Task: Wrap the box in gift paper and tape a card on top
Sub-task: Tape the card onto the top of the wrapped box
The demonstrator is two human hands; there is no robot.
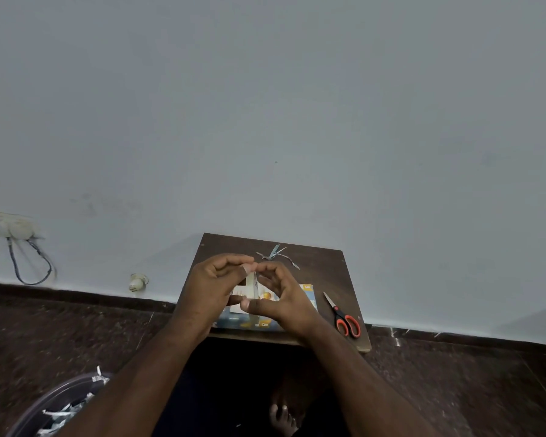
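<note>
A box wrapped in blue cartoon-print gift paper (308,293) lies on a small dark wooden table (322,263). A white card (238,291) rests on top of the box, mostly hidden by my hands. Above the box, my left hand (212,285) and my right hand (284,298) hold a roll of clear tape (253,287) upright between them. Fingers and thumbs of both hands curl round the roll, and the fingertips meet at its top edge.
Red-handled scissors (344,316) lie on the table right of the box. Paper scraps (276,255) sit near the table's far edge. A bin with paper cuttings (67,408) stands on the floor at lower left. A wall socket with a cable (19,231) is at far left.
</note>
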